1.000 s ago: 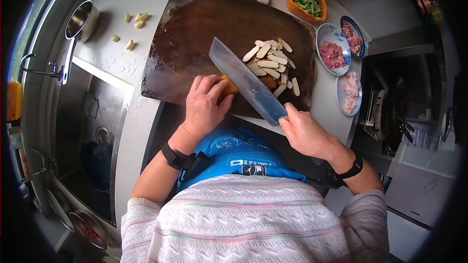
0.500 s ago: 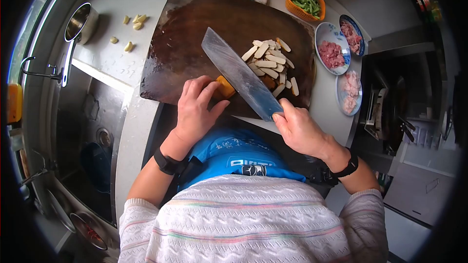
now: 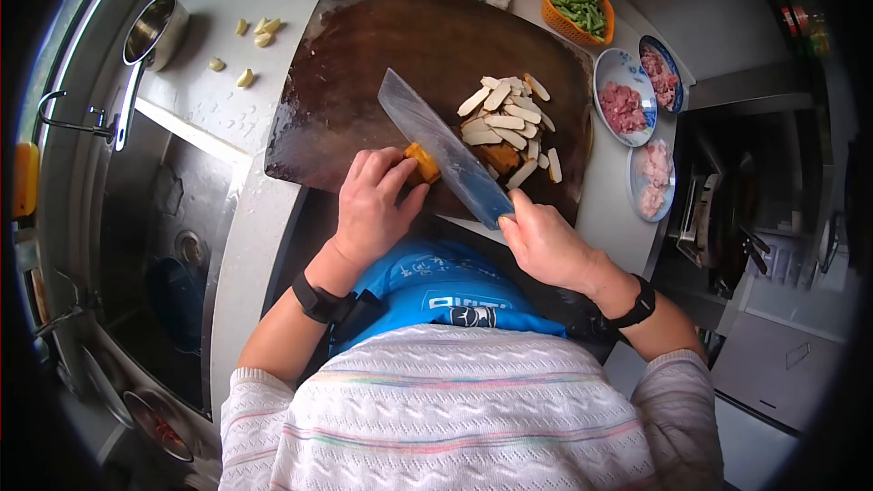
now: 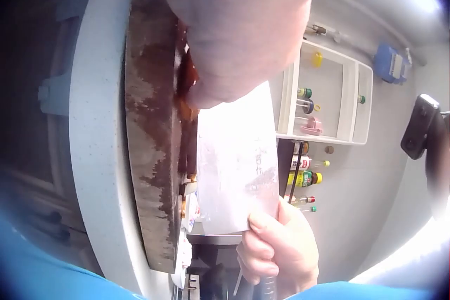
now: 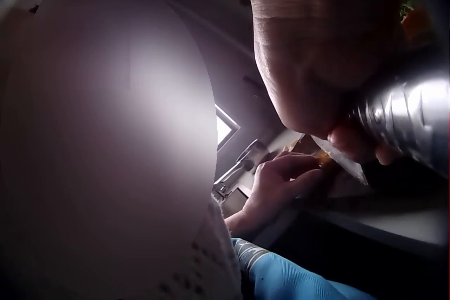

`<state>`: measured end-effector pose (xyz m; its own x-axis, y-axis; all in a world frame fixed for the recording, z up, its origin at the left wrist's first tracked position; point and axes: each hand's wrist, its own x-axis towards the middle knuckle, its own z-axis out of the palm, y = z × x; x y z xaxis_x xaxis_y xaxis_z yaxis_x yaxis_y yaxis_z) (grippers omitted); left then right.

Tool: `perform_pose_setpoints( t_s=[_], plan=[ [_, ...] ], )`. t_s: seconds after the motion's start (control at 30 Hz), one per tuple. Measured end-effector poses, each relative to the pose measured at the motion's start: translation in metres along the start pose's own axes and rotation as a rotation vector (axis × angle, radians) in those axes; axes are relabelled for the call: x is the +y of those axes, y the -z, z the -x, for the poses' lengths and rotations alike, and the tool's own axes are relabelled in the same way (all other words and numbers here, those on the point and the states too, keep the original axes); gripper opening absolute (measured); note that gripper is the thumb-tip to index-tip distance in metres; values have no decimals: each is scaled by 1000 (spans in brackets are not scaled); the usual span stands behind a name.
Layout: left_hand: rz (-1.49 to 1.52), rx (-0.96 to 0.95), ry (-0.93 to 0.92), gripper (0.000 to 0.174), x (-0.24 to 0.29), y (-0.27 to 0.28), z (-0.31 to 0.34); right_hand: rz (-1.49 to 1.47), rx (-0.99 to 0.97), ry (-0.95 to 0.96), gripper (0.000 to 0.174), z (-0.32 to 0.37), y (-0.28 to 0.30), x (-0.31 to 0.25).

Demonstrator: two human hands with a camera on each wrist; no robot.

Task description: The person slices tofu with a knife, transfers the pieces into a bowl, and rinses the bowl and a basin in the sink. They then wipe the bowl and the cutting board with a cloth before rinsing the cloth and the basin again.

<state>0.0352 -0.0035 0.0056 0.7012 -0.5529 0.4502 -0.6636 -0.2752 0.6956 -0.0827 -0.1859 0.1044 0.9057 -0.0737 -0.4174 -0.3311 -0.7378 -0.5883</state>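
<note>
My left hand (image 3: pixel 375 205) holds an orange-brown block of dried tofu (image 3: pixel 422 164) near the front edge of the dark cutting board (image 3: pixel 382 36). Its curled fingertips are at the block's left end. In my right hand (image 3: pixel 550 241) is the handle of a cleaver (image 3: pixel 441 145), gripped with the thumb close to the blade's heel. The broad blade slants across the board, just right of the block. Beyond it lies a pile of pale, brown-edged tofu strips (image 3: pixel 509 114), with a brown-skinned piece (image 3: pixel 499 158) partly hidden behind the blade. In the left wrist view the blade (image 4: pixel 235 166) stands upright beside the left fingers.
Plates of raw meat (image 3: pixel 623 109) line the board's right side. An orange basket of green beans (image 3: pixel 576 7) stands at the back right. Garlic cloves (image 3: pixel 264 39) and a steel saucepan (image 3: pixel 155 32) are on the left counter, above the sink (image 3: pixel 168 264).
My left fingers drew back leftward from the tofu block, baring more of it, then came against its left end again. The cleaver shifted slightly left, and more of the brown-skinned piece shows behind it.
</note>
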Motion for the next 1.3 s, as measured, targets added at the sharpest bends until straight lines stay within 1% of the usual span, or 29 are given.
perform_pose_setpoints(
  t_s=[0.13,0.27,0.33,0.37,0.47,0.53,0.57,0.63,0.73,0.77,1.0,1.07,1.2,1.3],
  plan=[
    [2,3,-4,34,1,0,-2,-82,21,-44,15,3,1,3],
    [-19,7,-1,34,1,0,-1,-76,28,-49,14,5,14,-10],
    [-11,7,-1,33,1,0,-1,-46,22,32,15,1,14,-12],
    [-8,6,2,33,0,0,0,-47,21,33,15,1,13,-11],
    [8,5,6,33,-1,-1,0,-14,10,21,16,1,12,-10],
    [8,6,8,33,0,0,-1,-7,-52,-55,16,7,18,-13],
    [8,5,7,33,0,0,-1,-3,-55,-55,16,5,17,-12],
    [7,6,6,33,0,0,-2,-20,-49,-20,16,-1,9,-8],
    [2,6,-1,32,1,1,-3,-25,-8,-27,16,-4,-2,-3],
    [-1,4,-3,32,1,1,-3,-69,-2,-44,16,-3,-3,0],
    [-10,12,-3,33,1,0,-1,-101,23,-73,15,0,12,-13],
    [0,14,-1,33,-1,0,0,-63,30,20,16,-4,9,-11],
    [4,20,-2,34,-1,-1,0,-50,7,25,16,-4,11,-9],
    [12,22,-1,33,-2,0,0,-31,-52,-21,17,1,15,-11]
  ],
)
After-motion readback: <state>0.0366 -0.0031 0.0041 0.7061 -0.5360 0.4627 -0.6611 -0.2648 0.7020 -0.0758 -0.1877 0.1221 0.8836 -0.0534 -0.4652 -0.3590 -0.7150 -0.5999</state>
